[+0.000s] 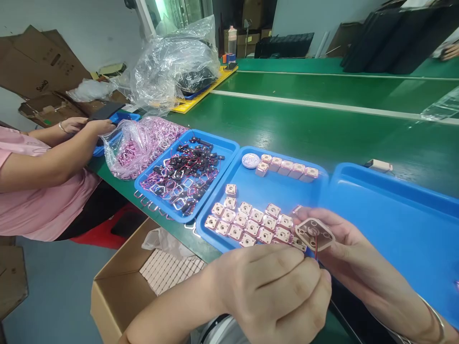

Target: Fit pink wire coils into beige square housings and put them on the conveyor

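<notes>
The right hand [353, 251] grasps a beige block [314, 234] by its edges, between thumb and fingers. The block is tilted, with its holed face toward the camera. The left hand [283, 291] is located just below and to the left of the block, its fingers curled; thumb and forefinger pinch a thin red wire [316, 247] that hangs from the block's face. The exact contact point is partly hidden by the fingers.

Directly to the left of the grip, a blue tray [247, 188] holds rows of similar blocks [256, 216]; a round white disc [250, 161] sits at its far corner. Farther left, a second tray [229, 142] contains black parts [195, 160]. To the right of the grip is a third tray [394, 215]. Below left stands a cardboard box [114, 296].
</notes>
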